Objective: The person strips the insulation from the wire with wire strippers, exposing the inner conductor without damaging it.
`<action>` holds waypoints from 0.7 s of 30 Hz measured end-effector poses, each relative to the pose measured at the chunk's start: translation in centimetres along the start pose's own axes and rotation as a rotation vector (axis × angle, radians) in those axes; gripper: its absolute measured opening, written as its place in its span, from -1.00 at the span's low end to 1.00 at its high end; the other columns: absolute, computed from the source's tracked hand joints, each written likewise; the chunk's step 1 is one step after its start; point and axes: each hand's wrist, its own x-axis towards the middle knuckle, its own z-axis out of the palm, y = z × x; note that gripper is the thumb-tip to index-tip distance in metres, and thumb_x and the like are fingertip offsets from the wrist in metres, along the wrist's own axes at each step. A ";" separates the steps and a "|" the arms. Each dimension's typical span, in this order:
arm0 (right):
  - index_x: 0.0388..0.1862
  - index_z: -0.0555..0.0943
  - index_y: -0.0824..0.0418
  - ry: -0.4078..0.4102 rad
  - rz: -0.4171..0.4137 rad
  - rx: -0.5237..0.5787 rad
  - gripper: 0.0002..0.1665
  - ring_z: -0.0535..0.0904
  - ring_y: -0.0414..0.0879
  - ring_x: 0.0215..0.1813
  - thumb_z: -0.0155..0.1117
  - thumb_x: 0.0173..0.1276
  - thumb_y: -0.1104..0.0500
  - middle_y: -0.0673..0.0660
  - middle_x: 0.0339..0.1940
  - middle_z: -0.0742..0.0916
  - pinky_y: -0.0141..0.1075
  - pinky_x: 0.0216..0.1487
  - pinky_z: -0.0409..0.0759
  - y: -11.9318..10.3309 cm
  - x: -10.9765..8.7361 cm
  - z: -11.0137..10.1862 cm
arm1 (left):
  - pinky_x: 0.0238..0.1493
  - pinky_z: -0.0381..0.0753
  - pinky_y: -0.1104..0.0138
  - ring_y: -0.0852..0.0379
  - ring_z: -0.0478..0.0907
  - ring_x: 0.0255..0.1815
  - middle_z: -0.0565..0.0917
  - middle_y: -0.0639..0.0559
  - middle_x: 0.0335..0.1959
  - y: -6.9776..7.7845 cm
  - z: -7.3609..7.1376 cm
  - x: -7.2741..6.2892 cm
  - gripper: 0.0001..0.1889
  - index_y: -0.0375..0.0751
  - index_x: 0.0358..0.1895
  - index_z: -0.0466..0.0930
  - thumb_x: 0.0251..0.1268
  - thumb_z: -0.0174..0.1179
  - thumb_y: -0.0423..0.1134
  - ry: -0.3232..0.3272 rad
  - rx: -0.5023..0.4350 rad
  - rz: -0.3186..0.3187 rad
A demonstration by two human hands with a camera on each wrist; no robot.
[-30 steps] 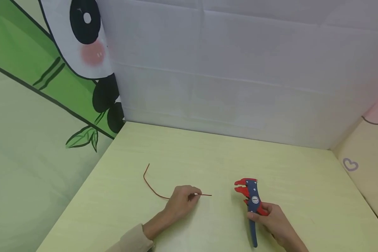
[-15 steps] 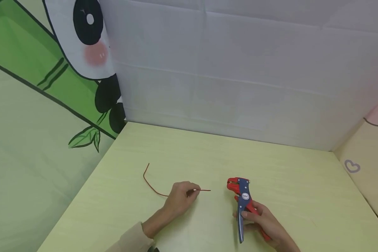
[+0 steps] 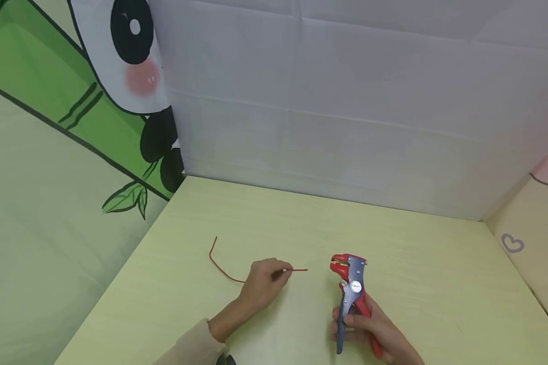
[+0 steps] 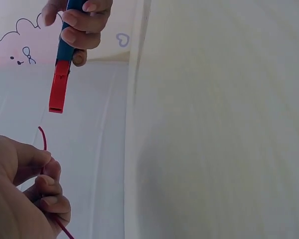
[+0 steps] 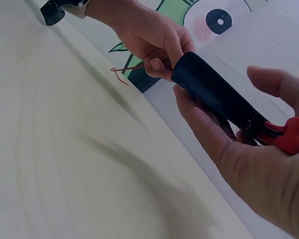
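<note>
- One pale yellow bench (image 3: 274, 218) is spreading before a white sheet (image 3: 324, 101), a cartoon panda-and-bamboo print (image 3: 27, 66) covering the left wall.
- A red wire (image 3: 218, 267) is curving leftward from the left hand (image 3: 264, 284), its short tip pointing right.
- A red-and-blue wire stripper (image 3: 356, 274) is facing that tip, apart from it, its long axis running near to far.
- The left hand's fingers (image 3: 283, 265) are pinching the wire; the right hand (image 3: 383, 332) is wrapping its fingers round the stripper.

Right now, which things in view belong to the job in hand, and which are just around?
In hand:
red wire, pinched by the left hand
red-and-blue tool, held by the right hand

Just around:
yellow table
white backdrop
green bamboo print
purple heart
</note>
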 end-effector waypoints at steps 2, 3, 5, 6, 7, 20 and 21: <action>0.53 -0.12 0.08 -0.003 0.018 -0.007 -0.27 0.74 -0.02 0.04 0.00 0.56 0.22 0.00 0.02 0.74 -0.08 0.22 0.64 0.0 0.1 0.3 | -0.43 0.47 0.54 0.41 0.40 -0.50 0.73 -0.02 -0.51 0.1 0.1 0.1 -0.91 -0.31 -0.36 0.77 0.13 0.31 -0.52 0.022 -0.006 0.003; 0.49 -0.01 0.07 -0.010 0.024 -0.002 -0.35 0.73 -0.04 0.04 -0.01 0.56 0.22 -0.01 0.01 0.74 -0.09 0.23 0.63 0.0 0.2 0.4 | -0.44 0.47 0.54 0.41 0.38 -0.51 0.72 -0.02 -0.53 0.1 0.2 0.2 -0.91 -0.30 -0.37 0.77 0.13 0.32 -0.52 0.032 -0.008 0.005; 0.38 0.19 0.03 -0.029 0.037 0.033 -0.53 0.71 -0.06 0.06 -0.02 0.57 0.22 -0.01 -0.01 0.73 -0.11 0.26 0.60 -0.1 0.3 0.6 | -0.45 0.45 0.54 0.42 0.36 -0.52 0.69 0.00 -0.56 0.2 0.4 0.3 -0.92 -0.29 -0.39 0.76 0.12 0.33 -0.51 0.050 -0.015 0.010; 0.32 0.26 0.00 -0.042 0.041 0.050 -0.59 0.71 -0.07 0.06 -0.02 0.57 0.22 -0.01 -0.01 0.73 -0.13 0.27 0.59 -0.1 0.4 0.7 | -0.46 0.45 0.54 0.43 0.35 -0.52 0.68 0.01 -0.57 0.3 0.4 0.4 -0.92 -0.28 -0.40 0.76 0.12 0.33 -0.50 0.058 -0.018 0.013; 0.29 0.31 -0.01 -0.051 0.044 0.057 -0.62 0.71 -0.08 0.06 -0.02 0.57 0.23 -0.01 -0.01 0.74 -0.14 0.28 0.58 -0.1 0.5 0.8 | -0.46 0.45 0.54 0.43 0.35 -0.53 0.68 0.01 -0.58 0.3 0.4 0.5 -0.93 -0.27 -0.41 0.76 0.12 0.34 -0.49 0.065 -0.021 0.017; 0.31 0.27 0.11 -0.069 0.076 0.026 -0.52 0.71 -0.02 0.12 0.11 0.49 0.30 0.06 -0.03 0.77 -0.06 0.29 0.59 -0.5 0.6 2.1 | -0.50 0.39 0.54 0.44 0.31 -0.52 0.65 -0.05 -0.58 0.8 0.6 1.1 -0.85 -0.26 -0.25 0.81 0.16 0.33 -0.51 0.082 -0.168 0.025; 0.32 0.27 0.12 -0.049 0.071 0.005 -0.51 0.72 -0.02 0.11 0.14 0.48 0.29 0.06 -0.04 0.77 -0.07 0.27 0.60 -0.5 0.7 2.2 | -0.50 0.38 0.54 0.44 0.30 -0.52 0.64 -0.05 -0.59 0.8 0.6 1.2 -0.85 -0.26 -0.24 0.81 0.16 0.34 -0.51 0.082 -0.173 0.019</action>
